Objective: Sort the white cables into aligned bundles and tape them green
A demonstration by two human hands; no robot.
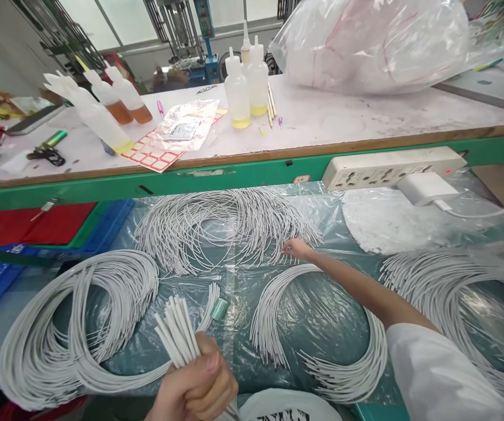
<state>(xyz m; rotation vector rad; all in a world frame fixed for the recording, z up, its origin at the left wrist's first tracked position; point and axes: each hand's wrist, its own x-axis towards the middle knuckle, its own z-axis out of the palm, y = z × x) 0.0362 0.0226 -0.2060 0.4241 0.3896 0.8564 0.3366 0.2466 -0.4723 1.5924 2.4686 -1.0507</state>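
Observation:
My left hand (197,380) is closed in a fist round a bundle of white cables (177,330), whose cut ends stick up above my thumb. My right hand (296,249) reaches forward to the right edge of a fanned pile of thin white cables (225,225) and pinches at the strands there; what it holds is too small to make out. A curved bunch of white cables (278,310) lies under my right forearm. A large looped bunch (80,327) lies at the left, running into my left hand.
Another cable bunch (454,286) lies at the right. Clear plastic sheet (234,275) covers the bench. A green-edged shelf (234,175) carries squeeze bottles (245,85), a label sheet (159,155) and a big plastic bag (375,41). A power strip (392,166) hangs on its front.

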